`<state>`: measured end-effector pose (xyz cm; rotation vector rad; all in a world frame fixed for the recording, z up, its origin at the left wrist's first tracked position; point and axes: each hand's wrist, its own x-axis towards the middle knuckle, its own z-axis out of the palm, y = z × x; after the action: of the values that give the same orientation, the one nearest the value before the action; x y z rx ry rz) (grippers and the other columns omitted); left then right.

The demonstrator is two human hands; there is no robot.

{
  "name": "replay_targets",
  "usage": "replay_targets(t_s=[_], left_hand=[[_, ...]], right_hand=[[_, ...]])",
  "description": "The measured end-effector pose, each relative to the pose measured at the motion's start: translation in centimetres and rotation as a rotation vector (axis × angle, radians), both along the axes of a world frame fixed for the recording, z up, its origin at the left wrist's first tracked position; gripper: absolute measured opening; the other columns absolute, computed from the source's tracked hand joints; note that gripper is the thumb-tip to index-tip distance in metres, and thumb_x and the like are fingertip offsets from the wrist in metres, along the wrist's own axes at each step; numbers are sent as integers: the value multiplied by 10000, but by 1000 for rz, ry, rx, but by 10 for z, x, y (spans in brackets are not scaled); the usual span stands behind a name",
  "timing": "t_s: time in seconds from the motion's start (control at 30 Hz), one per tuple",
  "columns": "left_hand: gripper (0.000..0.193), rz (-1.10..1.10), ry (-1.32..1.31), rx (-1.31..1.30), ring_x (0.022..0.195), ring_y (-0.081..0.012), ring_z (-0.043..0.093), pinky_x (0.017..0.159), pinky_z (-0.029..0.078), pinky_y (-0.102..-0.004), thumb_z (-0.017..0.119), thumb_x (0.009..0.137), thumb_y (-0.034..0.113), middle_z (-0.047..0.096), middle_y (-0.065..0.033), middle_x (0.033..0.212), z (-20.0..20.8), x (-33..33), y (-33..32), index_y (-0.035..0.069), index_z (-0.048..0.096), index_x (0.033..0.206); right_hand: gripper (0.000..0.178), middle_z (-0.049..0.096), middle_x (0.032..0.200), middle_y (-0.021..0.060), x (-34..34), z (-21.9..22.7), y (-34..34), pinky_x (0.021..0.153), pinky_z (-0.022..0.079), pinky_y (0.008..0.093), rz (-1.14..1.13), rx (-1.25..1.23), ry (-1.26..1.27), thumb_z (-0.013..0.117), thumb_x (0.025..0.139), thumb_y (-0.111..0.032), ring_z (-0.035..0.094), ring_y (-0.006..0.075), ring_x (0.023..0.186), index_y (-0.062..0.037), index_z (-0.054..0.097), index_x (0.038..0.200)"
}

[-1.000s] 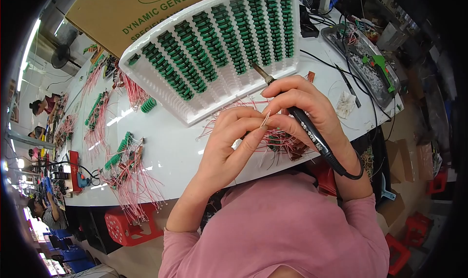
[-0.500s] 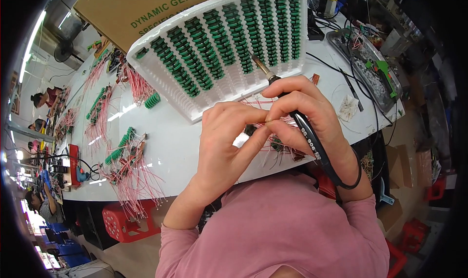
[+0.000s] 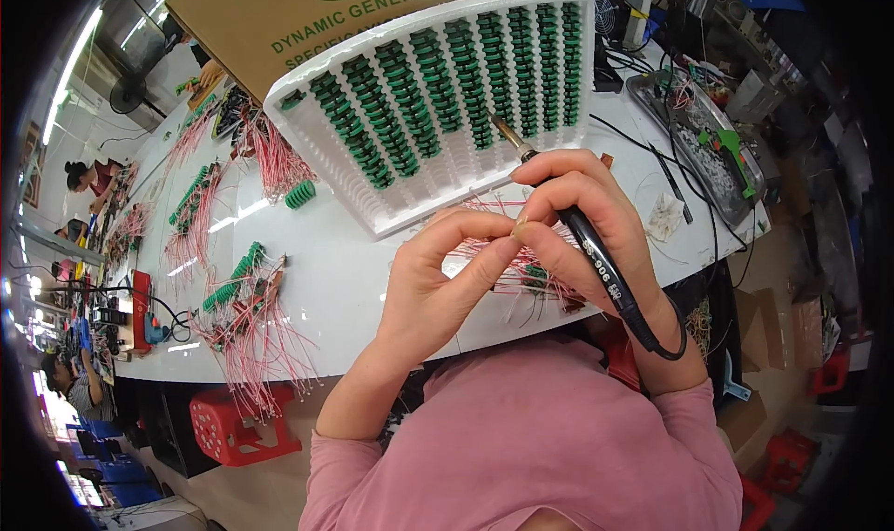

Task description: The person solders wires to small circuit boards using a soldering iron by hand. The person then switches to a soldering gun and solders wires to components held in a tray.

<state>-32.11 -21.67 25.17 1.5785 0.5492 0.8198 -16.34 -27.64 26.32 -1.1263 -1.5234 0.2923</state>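
Black-handled soldering iron (image 3: 605,272) lies across my R hand (image 3: 610,200), held under its fingers, metal tip slanting up-left over the foam tray (image 3: 410,212) in view; can't tell if it touches. R thumb + index also pinch at the L fingertips; whatever's between is too small to ID. L hand (image 3: 424,275): thumb + index pressed tgthr, rest curled, can't tell what it grips. Red/white wires (image 3: 545,284) w/ green bits lie just below my hands on the white table (image 3: 345,317). Tray's tilted up nr the carton (image 3: 233,28), rows of green ribbed parts (image 3: 433,79) in it. Wire bundle (image 3: 265,331) w/ green coil to L; grey tray (image 3: 698,172) + crumpled tissue (image 3: 664,211) to R.
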Motion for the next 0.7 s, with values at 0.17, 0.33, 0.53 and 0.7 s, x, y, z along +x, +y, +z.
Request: replay_targets(t_s=[0.17, 0.33, 0.53, 0.7], left_hand=[[104, 34, -129, 48, 774, -107, 539, 693, 427, -231, 579, 818, 67, 587, -40, 837, -1, -14, 1, 11, 592, 904], [96, -34, -35, -57, 716, -79, 535, 640, 431, -214, 563, 824, 50, 590, -39, 806, 13, -60, 12, -8, 583, 899], [115, 237, -34, -212, 812, -87, 560, 725, 435, -222, 551, 839, 86, 605, -52, 840, 5, -132, 54, -1, 572, 913], [155, 127, -233, -655, 830, -109, 562, 778, 414, -219, 537, 864, 159, 609, -53, 887, 0, -139, 106, 40, 551, 962]], right_hand=[[184, 546, 982, 93, -16, 9, 4, 595, 439, 227, -16, 32, -92, 668, 671, -19, 532, 136, 697, -49, 553, 812], [248, 527, 1017, 148, -37, 7, 12, 677, 417, 233, 87, -24, 41, 639, 672, 21, 510, 141, 728, -38, 516, 879], [225, 485, 1067, 222, -54, 16, 45, 590, 456, 239, 318, -34, 389, 606, 790, -99, 535, 133, 624, -44, 415, 895], [254, 502, 1030, 217, -54, 33, 96, 543, 458, 218, 326, -40, 344, 662, 766, -232, 556, 135, 551, -22, 521, 788]])
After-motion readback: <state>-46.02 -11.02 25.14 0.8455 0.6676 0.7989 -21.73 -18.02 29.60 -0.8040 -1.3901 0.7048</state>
